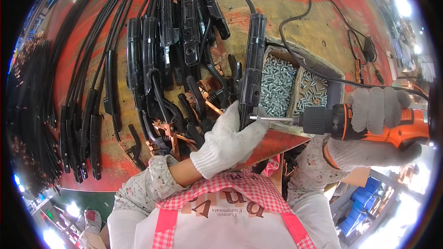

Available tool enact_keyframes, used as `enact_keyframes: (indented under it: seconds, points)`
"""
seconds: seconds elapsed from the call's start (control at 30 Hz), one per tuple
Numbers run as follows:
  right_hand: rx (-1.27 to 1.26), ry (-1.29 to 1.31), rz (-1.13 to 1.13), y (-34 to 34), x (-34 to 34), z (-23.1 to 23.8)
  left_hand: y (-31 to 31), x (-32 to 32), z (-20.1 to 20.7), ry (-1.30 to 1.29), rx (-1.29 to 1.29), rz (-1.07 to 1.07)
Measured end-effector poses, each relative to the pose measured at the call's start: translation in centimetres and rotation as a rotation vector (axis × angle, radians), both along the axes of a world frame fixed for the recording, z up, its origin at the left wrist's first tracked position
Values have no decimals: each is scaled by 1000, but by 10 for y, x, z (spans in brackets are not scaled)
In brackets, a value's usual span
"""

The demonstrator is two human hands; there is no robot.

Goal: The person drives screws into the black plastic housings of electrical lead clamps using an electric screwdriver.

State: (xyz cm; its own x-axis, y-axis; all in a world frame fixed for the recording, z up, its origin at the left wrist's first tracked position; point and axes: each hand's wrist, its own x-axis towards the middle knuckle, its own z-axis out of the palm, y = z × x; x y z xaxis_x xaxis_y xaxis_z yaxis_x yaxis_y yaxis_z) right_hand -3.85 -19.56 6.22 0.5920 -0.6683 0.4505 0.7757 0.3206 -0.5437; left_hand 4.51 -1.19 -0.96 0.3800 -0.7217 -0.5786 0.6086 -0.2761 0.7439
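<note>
My left hand (230, 142), in a white knitted glove, is closed around the lower end of a black welding electrode holder (254, 55). The holder stands lengthwise, with a black cable leaving its far end. My right hand (376, 127), in a grey-palmed glove, grips an orange and black electric screwdriver (341, 121). Its thin bit points left and its tip meets the holder's side, just above my left fingers. Whether a screw sits on the tip is too small to tell. The holder's jaw end is hidden by my left hand.
Several more electrode holders (189, 27) with copper jaws lie left of my hands. Black cables (34, 110) hang in a bundle at the far left. A divided box (339, 71) of silver screws (278, 83) stands behind the screwdriver on the worn red table (277, 147). A cord loops beyond it.
</note>
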Motion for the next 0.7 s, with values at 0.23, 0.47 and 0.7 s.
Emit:
enact_keyframes:
  seconds: [0.23,0.47,0.7]
  points:
    - [-153,-13,27,0,-1,-4,-3,-7,-8,-149,70,-6]
    - [-391,-153,93,-4,-3,-12,-7,-15,-13,-505,47,114]
    - [-352,-59,-25,-17,-15,-8,-12,-10,-1,-269,62,124]
